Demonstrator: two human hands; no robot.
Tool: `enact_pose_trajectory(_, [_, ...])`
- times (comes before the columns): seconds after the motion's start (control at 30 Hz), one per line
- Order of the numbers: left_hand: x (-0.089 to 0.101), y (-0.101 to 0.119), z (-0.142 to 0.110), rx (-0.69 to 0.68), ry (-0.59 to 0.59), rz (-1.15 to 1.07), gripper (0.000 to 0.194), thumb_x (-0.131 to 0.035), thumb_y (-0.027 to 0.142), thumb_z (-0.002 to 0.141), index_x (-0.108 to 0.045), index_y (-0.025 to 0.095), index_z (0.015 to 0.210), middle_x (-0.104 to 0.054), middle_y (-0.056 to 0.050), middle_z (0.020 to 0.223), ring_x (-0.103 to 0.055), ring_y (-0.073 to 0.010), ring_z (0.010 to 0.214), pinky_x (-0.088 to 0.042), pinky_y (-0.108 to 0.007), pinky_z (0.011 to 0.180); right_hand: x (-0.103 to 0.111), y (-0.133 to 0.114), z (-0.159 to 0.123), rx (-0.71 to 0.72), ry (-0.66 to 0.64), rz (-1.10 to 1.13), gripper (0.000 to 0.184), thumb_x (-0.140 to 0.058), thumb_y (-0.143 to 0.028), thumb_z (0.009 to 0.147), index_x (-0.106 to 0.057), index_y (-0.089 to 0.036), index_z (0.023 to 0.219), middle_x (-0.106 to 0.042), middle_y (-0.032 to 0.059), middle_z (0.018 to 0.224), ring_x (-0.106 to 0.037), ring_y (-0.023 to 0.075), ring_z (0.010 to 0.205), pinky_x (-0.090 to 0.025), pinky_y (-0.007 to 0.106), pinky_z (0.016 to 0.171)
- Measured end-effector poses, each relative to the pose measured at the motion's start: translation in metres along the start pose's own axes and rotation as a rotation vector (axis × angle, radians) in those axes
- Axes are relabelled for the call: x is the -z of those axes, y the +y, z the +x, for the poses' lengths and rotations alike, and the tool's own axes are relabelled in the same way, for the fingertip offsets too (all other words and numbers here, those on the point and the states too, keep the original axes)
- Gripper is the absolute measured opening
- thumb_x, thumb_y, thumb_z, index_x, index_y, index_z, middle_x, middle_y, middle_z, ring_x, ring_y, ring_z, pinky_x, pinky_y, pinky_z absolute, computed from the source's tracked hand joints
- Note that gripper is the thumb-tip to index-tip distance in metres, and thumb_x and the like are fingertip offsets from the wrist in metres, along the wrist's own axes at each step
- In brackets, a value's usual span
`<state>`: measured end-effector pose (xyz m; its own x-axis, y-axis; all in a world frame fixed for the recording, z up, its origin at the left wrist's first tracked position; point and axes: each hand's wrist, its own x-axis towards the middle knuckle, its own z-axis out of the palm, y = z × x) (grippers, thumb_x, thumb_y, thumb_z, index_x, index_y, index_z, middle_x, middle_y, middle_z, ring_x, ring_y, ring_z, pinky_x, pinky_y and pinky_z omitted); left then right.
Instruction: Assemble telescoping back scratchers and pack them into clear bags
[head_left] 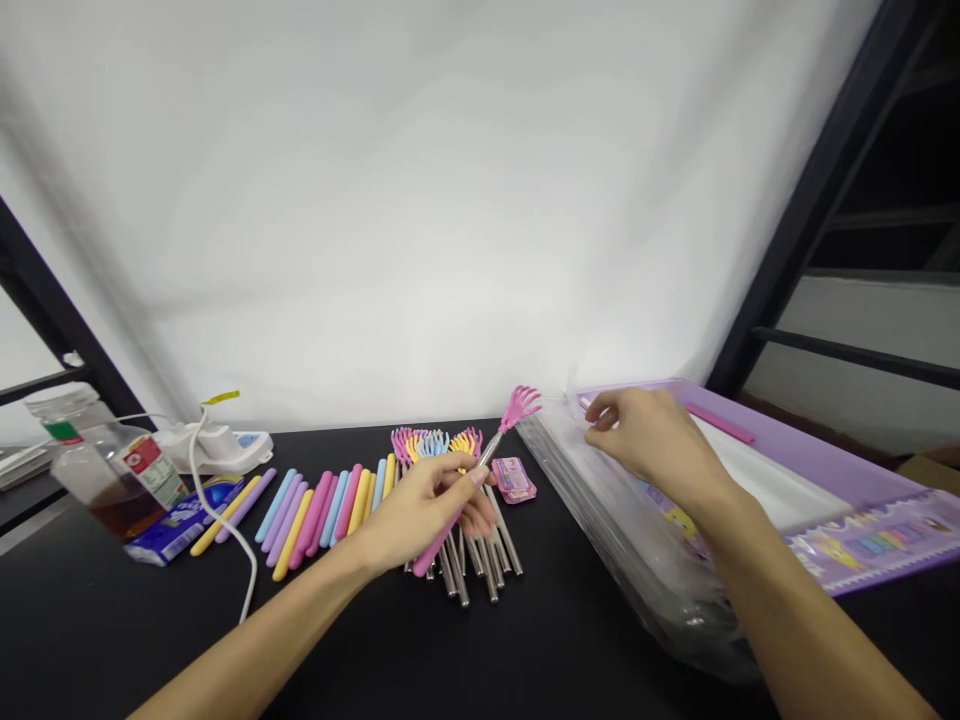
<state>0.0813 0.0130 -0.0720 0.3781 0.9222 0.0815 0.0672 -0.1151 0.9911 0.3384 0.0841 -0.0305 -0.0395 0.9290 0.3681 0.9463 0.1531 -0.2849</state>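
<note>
My left hand (431, 505) is closed around a back scratcher (519, 408) with a pink claw, a metal rod and a pink handle. Its claw points up and away to the right. Under and behind this hand lie several metal-rod scratcher heads (431, 443) with pink, blue and yellow claws. To the left is a row of coloured handles (322, 510). My right hand (645, 435) is over a stack of clear plastic bags (600, 520), thumb and fingers bent together at the bags' far part. Whether a bag's film is between its fingertips cannot be made out.
Small pink cards (514, 480) lie between the scratchers and the bags. A purple printed box (862, 480) is at the right. On the left stand a plastic bottle (112, 460), a blue packet (176, 525) and a power strip (240, 455); a white cable (244, 550) crosses the table.
</note>
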Motion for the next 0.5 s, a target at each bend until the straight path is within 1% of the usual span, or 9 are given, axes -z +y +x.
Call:
enact_pose_trajectory(0.07, [-0.003, 0.003, 0.000, -0.012, -0.011, -0.144, 0.038, -0.062, 0.052, 0.091, -0.060, 0.014, 0.091, -0.070, -0.014, 0.102, -0.070, -0.0207, 0.093, -0.058, -0.033, 0.084, 0.005, -0.014, -0.006, 0.068, 0.089, 0.151, 0.019, -0.065, -0.017, 0.072, -0.075, -0.021, 0.088, -0.076, 0.0035, 0.085, -0.068, 0.0237, 0.079, -0.046, 0.033, 0.070])
enact_pose_trajectory(0.1, [-0.005, 0.004, 0.000, -0.010, -0.009, -0.226, 0.036, -0.063, 0.050, 0.090, -0.061, 0.014, 0.089, -0.068, -0.015, 0.112, -0.068, -0.0227, 0.104, -0.057, -0.036, 0.091, 0.006, -0.022, -0.009, 0.106, 0.092, 0.260, 0.017, -0.066, -0.019, 0.073, -0.075, -0.021, 0.087, -0.075, 0.0026, 0.083, -0.068, 0.0223, 0.075, -0.047, 0.033, 0.070])
enact_pose_trajectory(0.13, [-0.007, 0.006, -0.001, -0.001, -0.006, -0.303, 0.033, -0.065, 0.048, 0.090, -0.062, 0.015, 0.088, -0.065, -0.014, 0.119, -0.064, -0.0243, 0.113, -0.056, -0.039, 0.095, 0.005, -0.031, -0.013, 0.148, 0.067, 0.388, 0.014, -0.068, -0.021, 0.073, -0.076, -0.021, 0.085, -0.075, 0.0022, 0.081, -0.067, 0.0209, 0.072, -0.047, 0.032, 0.069])
enact_pose_trajectory(0.17, [-0.008, 0.007, -0.001, 0.011, -0.005, -0.371, 0.031, -0.065, 0.046, 0.090, -0.063, 0.015, 0.087, -0.063, -0.013, 0.124, -0.061, -0.0254, 0.119, -0.056, -0.040, 0.098, 0.003, -0.040, -0.016, 0.192, 0.016, 0.526, 0.012, -0.069, -0.023, 0.074, -0.076, -0.021, 0.084, -0.074, 0.0023, 0.079, -0.066, 0.0201, 0.070, -0.048, 0.031, 0.068])
enact_pose_trajectory(0.2, [-0.009, 0.008, -0.001, 0.018, -0.009, -0.426, 0.029, -0.065, 0.044, 0.091, -0.063, 0.015, 0.085, -0.061, -0.012, 0.125, -0.058, -0.0259, 0.123, -0.056, -0.042, 0.099, -0.001, -0.048, -0.018, 0.237, -0.047, 0.659, 0.011, -0.069, -0.025, 0.075, -0.075, -0.021, 0.083, -0.074, 0.0027, 0.081, -0.067, 0.0200, 0.071, -0.050, 0.031, 0.068])
enact_pose_trajectory(0.3, [-0.010, 0.008, -0.002, -0.004, -0.004, -0.493, 0.028, -0.065, 0.041, 0.091, -0.064, 0.015, 0.082, -0.063, -0.010, 0.117, -0.056, -0.0254, 0.123, -0.054, -0.043, 0.104, -0.015, -0.065, -0.023, 0.314, -0.252, 1.005, 0.017, -0.064, -0.027, 0.083, -0.075, -0.019, 0.094, -0.075, 0.0049, 0.091, -0.069, 0.0211, 0.087, -0.053, 0.033, 0.082])
enact_pose_trajectory(0.37, [-0.009, 0.006, 0.000, -0.029, 0.025, -0.476, 0.027, -0.067, 0.041, 0.090, -0.067, 0.015, 0.083, -0.064, -0.009, 0.114, -0.057, -0.0247, 0.121, -0.052, -0.043, 0.106, -0.024, -0.070, -0.024, 0.293, -0.387, 1.206, 0.022, -0.060, -0.028, 0.086, -0.074, -0.019, 0.101, -0.074, 0.0055, 0.095, -0.069, 0.0204, 0.091, -0.052, 0.036, 0.089])
enact_pose_trajectory(0.43, [-0.008, 0.002, 0.003, -0.046, 0.063, -0.445, 0.027, -0.068, 0.041, 0.089, -0.070, 0.014, 0.088, -0.065, -0.009, 0.112, -0.058, -0.0238, 0.118, -0.049, -0.042, 0.108, -0.030, -0.072, -0.025, 0.249, -0.488, 1.387, 0.023, -0.058, -0.029, 0.087, -0.075, -0.020, 0.099, -0.074, 0.0060, 0.095, -0.068, 0.0198, 0.090, -0.052, 0.037, 0.092])
enact_pose_trajectory(0.5, [-0.008, -0.002, 0.005, -0.053, 0.077, -0.401, 0.029, -0.070, 0.042, 0.088, -0.073, 0.014, 0.094, -0.066, -0.010, 0.108, -0.059, -0.0228, 0.115, -0.046, -0.042, 0.111, -0.033, -0.074, -0.026, 0.216, -0.527, 1.446, 0.019, -0.063, -0.030, 0.084, -0.075, -0.019, 0.093, -0.073, 0.0063, 0.093, -0.068, 0.0197, 0.087, -0.052, 0.037, 0.091])
